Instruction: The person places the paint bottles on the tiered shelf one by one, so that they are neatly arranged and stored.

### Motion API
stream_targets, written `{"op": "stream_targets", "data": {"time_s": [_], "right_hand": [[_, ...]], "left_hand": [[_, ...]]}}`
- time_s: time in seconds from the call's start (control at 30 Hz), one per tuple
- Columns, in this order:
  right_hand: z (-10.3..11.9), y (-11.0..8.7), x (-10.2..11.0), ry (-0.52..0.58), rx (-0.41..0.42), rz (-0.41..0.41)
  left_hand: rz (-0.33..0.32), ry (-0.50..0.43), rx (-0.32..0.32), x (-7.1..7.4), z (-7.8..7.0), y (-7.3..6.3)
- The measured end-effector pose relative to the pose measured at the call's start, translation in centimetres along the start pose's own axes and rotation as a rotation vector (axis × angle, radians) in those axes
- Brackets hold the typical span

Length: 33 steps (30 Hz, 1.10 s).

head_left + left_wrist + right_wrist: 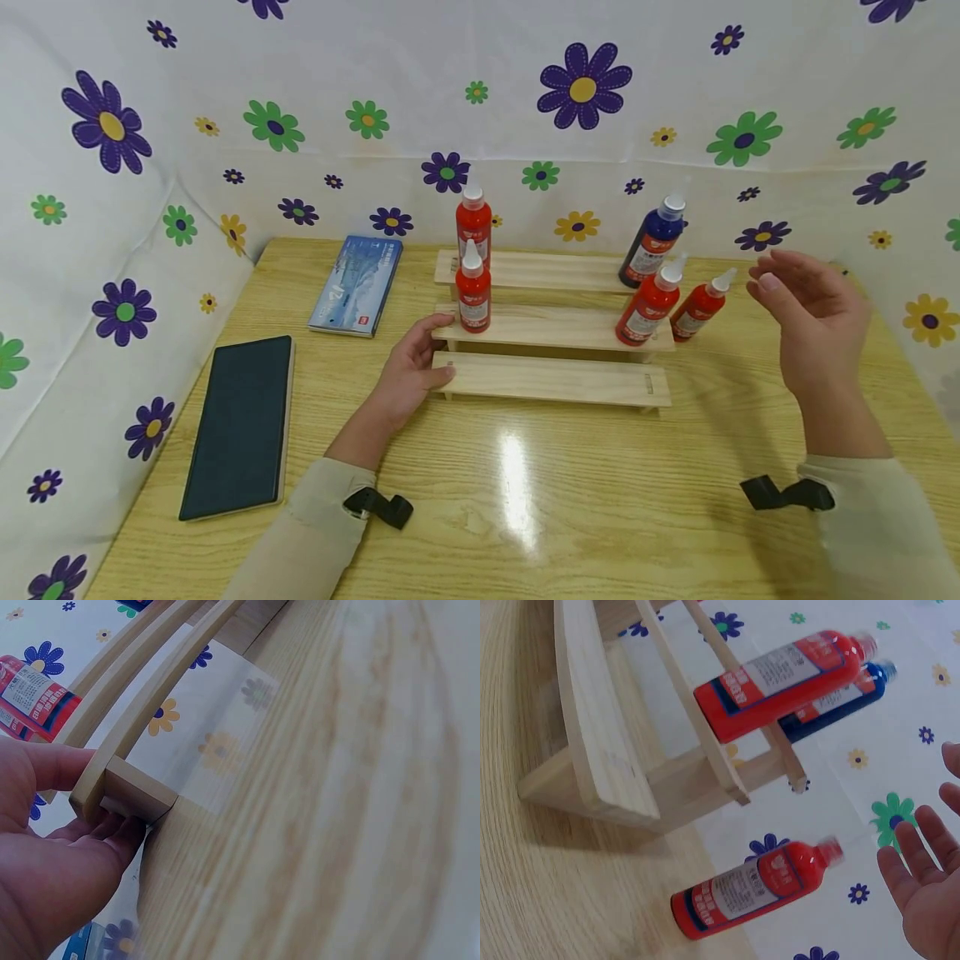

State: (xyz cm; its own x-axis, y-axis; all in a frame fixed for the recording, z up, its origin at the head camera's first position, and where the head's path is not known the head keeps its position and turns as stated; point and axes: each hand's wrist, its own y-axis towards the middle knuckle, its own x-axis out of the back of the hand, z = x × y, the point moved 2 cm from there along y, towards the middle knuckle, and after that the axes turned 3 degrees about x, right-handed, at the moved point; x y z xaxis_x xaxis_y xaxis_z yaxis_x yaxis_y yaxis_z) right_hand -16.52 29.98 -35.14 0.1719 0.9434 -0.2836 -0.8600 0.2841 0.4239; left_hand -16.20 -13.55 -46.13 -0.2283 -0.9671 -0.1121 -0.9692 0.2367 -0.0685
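Observation:
A three-tier wooden display rack (pixel 555 379) stands on the table. My left hand (pixel 408 367) grips its left end, thumb at the lowest slat (pixel 142 712) and other fingers around the side support (pixel 139 787). At the rack's left, one red bottle (pixel 473 300) stands on the middle tier and another red bottle (pixel 474 221) on the top. At the right end are a red bottle (pixel 647 312) on the middle tier and a dark blue bottle (pixel 651 250) on top. My right hand (pixel 817 325), holding nothing, hovers right of a red bottle (pixel 746 892) standing on the table.
A blue box with a mountain picture (pixel 357 283) lies left of the rack. Nearer me is a dark-covered notebook (pixel 238 429). A white flower-print cloth (pixel 420 92) hangs behind the table and along its sides.

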Motion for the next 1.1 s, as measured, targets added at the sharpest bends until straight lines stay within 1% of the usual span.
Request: {"op": "stream_targets", "data": {"time_s": [0.1,0.23,0.33,0.4,0.47,0.67,0.9,1.0,1.1], "right_hand": [[-0.6,0.2,0.6,-0.008,-0.011,-0.026],[-1.6,0.3,1.4,-0.058,-0.079,-0.033],[-2.5,0.4,1.9,-0.17,-0.158,-0.01],[-3.0,0.5,2.2,-0.271,-0.199,0.018],[-3.5,0.6,2.4,-0.346,-0.242,0.045],[-4.7,0.7,2.5,-0.468,-0.335,0.096],[-5.5,0.7,2.5,-0.506,-0.393,0.12],[-5.9,0.8,2.6,-0.545,-0.422,0.152],[-6.2,0.8,2.5,-0.507,-0.432,0.175]], "left_hand": [[0.003,-0.003,-0.003,0.0,-0.1,0.0],[0.007,-0.009,-0.004,-0.1,-0.2,-0.1],[0.007,-0.009,-0.004,0.0,-0.2,-0.1],[0.007,-0.005,-0.007,0.0,-0.2,-0.1],[0.005,0.0,-0.01,0.0,-0.1,0.0],[0.005,0.004,-0.01,0.1,-0.2,0.0],[0.009,0.002,-0.011,0.1,-0.1,0.0],[0.01,-0.001,-0.013,0.1,-0.1,-0.1],[0.011,-0.002,-0.012,0.1,0.0,-0.1]]}}
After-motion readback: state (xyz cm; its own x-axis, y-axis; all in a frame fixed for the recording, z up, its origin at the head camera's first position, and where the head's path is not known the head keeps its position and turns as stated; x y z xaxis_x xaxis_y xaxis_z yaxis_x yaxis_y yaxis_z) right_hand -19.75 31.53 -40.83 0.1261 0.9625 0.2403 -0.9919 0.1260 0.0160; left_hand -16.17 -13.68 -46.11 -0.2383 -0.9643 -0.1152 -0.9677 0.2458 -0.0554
